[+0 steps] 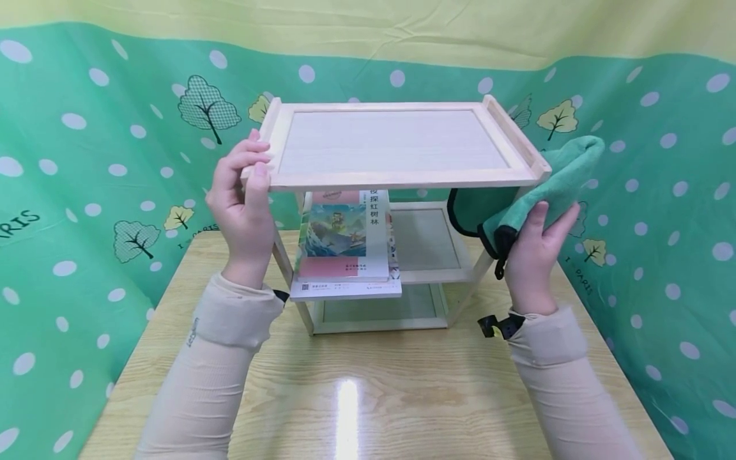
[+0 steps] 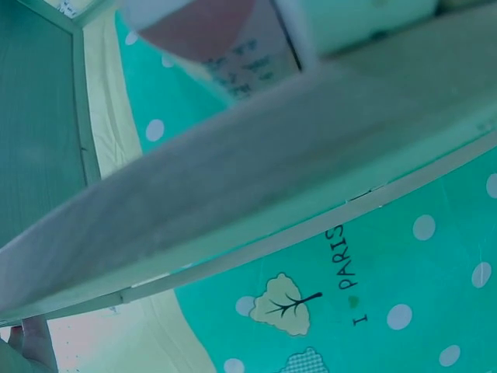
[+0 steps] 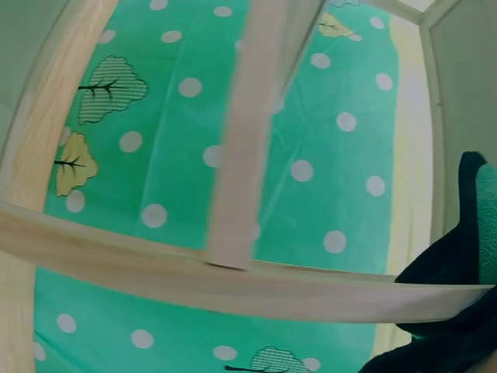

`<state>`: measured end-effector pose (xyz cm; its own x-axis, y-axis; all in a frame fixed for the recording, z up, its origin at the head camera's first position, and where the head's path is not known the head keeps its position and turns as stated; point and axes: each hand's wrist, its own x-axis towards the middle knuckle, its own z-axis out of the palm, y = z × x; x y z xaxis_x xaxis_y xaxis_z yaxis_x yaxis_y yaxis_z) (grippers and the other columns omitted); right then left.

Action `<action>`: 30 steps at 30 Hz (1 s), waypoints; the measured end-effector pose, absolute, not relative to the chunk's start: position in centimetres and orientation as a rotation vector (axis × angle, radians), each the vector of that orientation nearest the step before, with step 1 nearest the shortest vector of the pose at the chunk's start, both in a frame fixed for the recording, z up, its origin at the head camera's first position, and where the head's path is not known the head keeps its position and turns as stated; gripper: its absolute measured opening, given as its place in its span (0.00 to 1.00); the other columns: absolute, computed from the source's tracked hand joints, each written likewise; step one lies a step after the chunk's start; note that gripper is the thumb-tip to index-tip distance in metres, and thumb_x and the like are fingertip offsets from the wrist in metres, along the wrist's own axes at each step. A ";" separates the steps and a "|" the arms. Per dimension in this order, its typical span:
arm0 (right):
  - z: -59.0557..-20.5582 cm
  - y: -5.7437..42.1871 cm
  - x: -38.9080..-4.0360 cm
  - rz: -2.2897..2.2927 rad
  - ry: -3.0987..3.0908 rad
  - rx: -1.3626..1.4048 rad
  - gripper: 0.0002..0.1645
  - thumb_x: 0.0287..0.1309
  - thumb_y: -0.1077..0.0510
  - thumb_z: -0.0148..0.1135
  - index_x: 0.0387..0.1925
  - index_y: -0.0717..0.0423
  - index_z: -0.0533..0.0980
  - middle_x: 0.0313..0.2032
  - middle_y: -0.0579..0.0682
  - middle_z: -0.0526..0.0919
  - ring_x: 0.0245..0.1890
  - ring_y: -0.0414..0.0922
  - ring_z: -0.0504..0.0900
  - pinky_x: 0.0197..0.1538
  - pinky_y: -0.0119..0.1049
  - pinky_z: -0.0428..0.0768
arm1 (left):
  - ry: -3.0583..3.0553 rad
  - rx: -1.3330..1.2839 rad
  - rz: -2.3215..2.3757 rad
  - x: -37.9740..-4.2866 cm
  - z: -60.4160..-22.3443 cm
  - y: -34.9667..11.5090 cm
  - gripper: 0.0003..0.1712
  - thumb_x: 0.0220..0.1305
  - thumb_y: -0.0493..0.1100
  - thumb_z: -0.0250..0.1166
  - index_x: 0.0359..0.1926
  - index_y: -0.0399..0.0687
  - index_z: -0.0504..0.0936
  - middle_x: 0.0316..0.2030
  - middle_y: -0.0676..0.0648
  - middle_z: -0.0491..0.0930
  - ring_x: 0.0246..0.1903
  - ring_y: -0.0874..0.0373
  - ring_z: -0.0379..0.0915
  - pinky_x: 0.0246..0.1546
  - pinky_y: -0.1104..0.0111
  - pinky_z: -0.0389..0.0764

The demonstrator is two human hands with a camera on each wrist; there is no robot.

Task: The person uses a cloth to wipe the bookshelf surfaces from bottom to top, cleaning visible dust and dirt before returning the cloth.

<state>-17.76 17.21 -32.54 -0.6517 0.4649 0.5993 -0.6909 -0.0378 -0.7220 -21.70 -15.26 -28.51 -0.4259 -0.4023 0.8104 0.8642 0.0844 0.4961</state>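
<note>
A small pale wooden rack (image 1: 391, 180) with three tiers stands on the table. My left hand (image 1: 244, 185) grips the left end of its top tier, with the thumb at the front corner. At the right end, my right hand (image 1: 537, 259) holds a green cloth (image 1: 566, 169) with black edging, which lies against the corner of the top tier. Part of the cloth hangs below that tier, and the shelf hides some of it. In the right wrist view, the black-edged cloth (image 3: 485, 217) shows beside the rack's frame (image 3: 311, 299).
Books (image 1: 339, 239) lie stacked on the left of the middle tier, jutting past its front edge. The bottom tier (image 1: 379, 326) rests low over the wooden table (image 1: 276, 396). A green curtain (image 1: 115, 147) with white dots and trees surrounds the table at back and sides.
</note>
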 end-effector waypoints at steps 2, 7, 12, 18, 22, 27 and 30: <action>-33.1 17.2 -17.8 1.797 -1.435 0.271 0.36 0.73 0.53 0.45 0.74 0.55 0.44 0.71 0.52 0.57 0.73 0.44 0.56 0.77 0.31 0.54 | -1.330 -0.511 -1.560 -21.7 -28.5 -15.3 0.18 0.55 0.40 0.56 0.35 0.24 0.78 0.40 0.57 0.85 0.58 0.47 0.79 0.68 0.57 0.75; -34.2 17.2 -18.1 1.825 -1.427 0.307 0.40 0.71 0.48 0.49 0.74 0.56 0.45 0.71 0.53 0.57 0.73 0.46 0.55 0.78 0.33 0.54 | -1.330 -0.510 -1.555 -21.8 -28.5 -15.3 0.18 0.55 0.40 0.56 0.34 0.24 0.78 0.40 0.57 0.85 0.57 0.47 0.79 0.68 0.57 0.75; -34.5 17.3 -17.9 1.900 -1.423 0.277 0.44 0.72 0.47 0.47 0.77 0.56 0.39 0.75 0.54 0.52 0.76 0.45 0.51 0.79 0.31 0.51 | -1.337 -0.506 -1.549 -21.8 -28.5 -15.2 0.19 0.55 0.41 0.56 0.35 0.24 0.78 0.40 0.57 0.85 0.58 0.47 0.79 0.68 0.57 0.75; -35.2 17.4 -18.3 1.949 -1.373 0.264 0.55 0.64 0.37 0.56 0.77 0.57 0.41 0.74 0.56 0.55 0.76 0.49 0.52 0.79 0.33 0.54 | -1.339 -0.509 -1.550 -21.8 -28.5 -15.2 0.19 0.55 0.41 0.56 0.35 0.23 0.78 0.40 0.57 0.85 0.58 0.48 0.79 0.68 0.57 0.75; -36.1 17.5 -18.7 1.977 -1.346 0.250 0.57 0.54 0.31 0.62 0.73 0.55 0.51 0.68 0.54 0.61 0.72 0.52 0.57 0.76 0.33 0.60 | -1.340 -0.508 -1.551 -21.7 -28.5 -15.2 0.19 0.55 0.41 0.56 0.35 0.24 0.78 0.40 0.57 0.85 0.58 0.47 0.79 0.68 0.57 0.75; -37.2 17.5 -18.7 1.999 -1.348 0.240 0.56 0.53 0.30 0.62 0.71 0.55 0.54 0.64 0.51 0.64 0.68 0.48 0.61 0.71 0.30 0.64 | -1.344 -0.502 -1.555 -21.7 -28.5 -15.2 0.18 0.55 0.41 0.56 0.35 0.24 0.78 0.40 0.57 0.85 0.58 0.48 0.79 0.68 0.57 0.75; -37.6 17.5 -18.7 2.013 -1.347 0.266 0.53 0.54 0.30 0.61 0.71 0.54 0.55 0.62 0.50 0.66 0.66 0.45 0.64 0.69 0.29 0.66 | -1.345 -0.502 -1.555 -21.7 -28.5 -15.2 0.18 0.55 0.41 0.56 0.35 0.24 0.78 0.41 0.57 0.85 0.58 0.48 0.79 0.68 0.57 0.75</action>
